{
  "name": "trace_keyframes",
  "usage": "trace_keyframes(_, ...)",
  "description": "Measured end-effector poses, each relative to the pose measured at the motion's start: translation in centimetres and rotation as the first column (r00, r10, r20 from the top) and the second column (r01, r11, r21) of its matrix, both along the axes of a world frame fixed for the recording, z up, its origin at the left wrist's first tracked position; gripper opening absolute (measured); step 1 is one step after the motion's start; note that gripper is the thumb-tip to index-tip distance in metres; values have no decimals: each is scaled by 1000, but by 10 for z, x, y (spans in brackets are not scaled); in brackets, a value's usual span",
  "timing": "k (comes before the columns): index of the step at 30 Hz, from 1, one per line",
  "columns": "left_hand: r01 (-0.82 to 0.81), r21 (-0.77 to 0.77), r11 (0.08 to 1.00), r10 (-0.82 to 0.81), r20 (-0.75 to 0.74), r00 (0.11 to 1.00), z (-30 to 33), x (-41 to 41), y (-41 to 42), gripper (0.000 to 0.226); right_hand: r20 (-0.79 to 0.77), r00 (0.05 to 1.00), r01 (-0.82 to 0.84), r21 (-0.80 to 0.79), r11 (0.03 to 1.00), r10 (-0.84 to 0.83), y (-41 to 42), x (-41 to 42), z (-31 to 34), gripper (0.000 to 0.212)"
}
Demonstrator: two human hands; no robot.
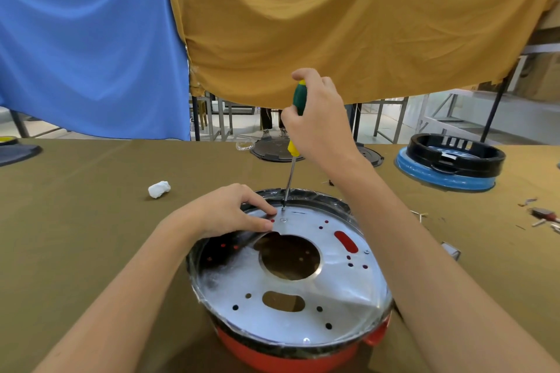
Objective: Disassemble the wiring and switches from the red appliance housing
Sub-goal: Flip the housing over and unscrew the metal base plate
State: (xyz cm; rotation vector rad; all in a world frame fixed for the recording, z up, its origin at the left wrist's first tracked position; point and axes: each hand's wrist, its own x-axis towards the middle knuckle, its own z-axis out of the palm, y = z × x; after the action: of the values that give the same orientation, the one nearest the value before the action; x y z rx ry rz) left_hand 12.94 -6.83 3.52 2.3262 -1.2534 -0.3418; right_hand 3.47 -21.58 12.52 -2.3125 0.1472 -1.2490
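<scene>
Working on the upturned red round appliance housing (303,356), I have it sitting near my edge of the olive-cloth-covered desk (91,221), between my forearms, so that its silver perforated metal base plate (288,306) faces up at me and every fastener is reachable from above. My right hand (318,118) is wrapped around the green-and-yellow-handled screwdriver (298,103), fingers curled tight on the handle, thumb across its top end; I hold it nearly upright so that the thin steel shaft runs straight down to the small screw (284,208) at the far rim of the plate. That upright line, I judge, lets me press down while twisting without the tip slipping out. My right wrist is raised high and bent, the forearm reaching in from the lower right over the housing's side.

My left hand (230,212) lies on the far left part of the plate, fingers bent and spread, fingertips (268,225) pressing the metal just beside the screw. It grips nothing; it is there to steady the housing against the turning force. The left forearm comes in low from the lower left. Wiring and switches are not visible; presumably they lie beneath the plate.
</scene>
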Motion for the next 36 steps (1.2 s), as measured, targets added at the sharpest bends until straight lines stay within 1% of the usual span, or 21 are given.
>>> trace_keyframes(2, -8, 4, 1000, 8, -2, 1000, 1, 0, 0, 24, 13, 1000, -7, 21, 1000, 7, 2, 0, -1, 44)
trace_keyframes(6, -7, 7, 1000, 7, 2, 1000, 0, 0, 0, 24, 3, 1000, 14, -32, 999, -14, 4, 0, -4, 33)
trace_keyframes(8, -1, 1, 1000, 1, 5, 1000, 0, 1, -1, 24, 15, 999, 37, -42, 998, -36, 4, -1, -4, 37)
trace_keyframes(10, -2, -2, 1000, 2, 5, 1000, -1, 1, 0, 23, 31, 999, 35, -23, 999, -34, 3, -1, -2, 36)
trace_keyframes(15, -8, 9, 1000, 8, -2, 1000, 0, 1, -1, 23, -6, 1000, -30, 57, 998, 30, 2, 0, 1, 42)
trace_keyframes(17, -2, 6, 1000, 2, 4, 1000, 0, 1, -1, 23, -1, 999, -35, 58, 998, 35, 2, -1, 0, 36)
trace_keyframes(19, 0, 3, 1000, 0, 7, 1000, -1, 1, -1, 24, -3, 1000, -18, 24, 1000, 18, 4, 0, -1, 31)
trace_keyframes(21, -1, 4, 1000, 1, 2, 1000, -1, 1, -1, 24, -4, 1000, 16, -23, 1000, -16, 5, -1, -2, 37)
trace_keyframes(23, -1, 3, 1000, 1, 1, 1000, 0, 0, -1, 24, 2, 1000, 31, -37, 999, -30, 5, -1, -1, 44)
trace_keyframes(28, -5, -8, 1000, 5, 13, 1000, -2, 3, 0, 25, -26, 999, -23, 36, 999, 24, 3, -2, 2, 50)
trace_keyframes(30, 2, -21, 1000, -1, 20, 1000, -3, 3, 0, 25, -17, 1000, -20, 44, 999, 20, 4, -3, 1, 44)
trace_keyframes(33, 2, -14, 1000, -2, 13, 1000, -3, 3, 0, 25, -8, 1000, -17, 12, 1000, 17, 6, -3, -1, 31)
trace_keyframes(36, 12, -18, 1000, -12, 18, 1000, -2, 3, 0, 23, 19, 1000, 1, -11, 1000, -1, 5, -3, -1, 34)
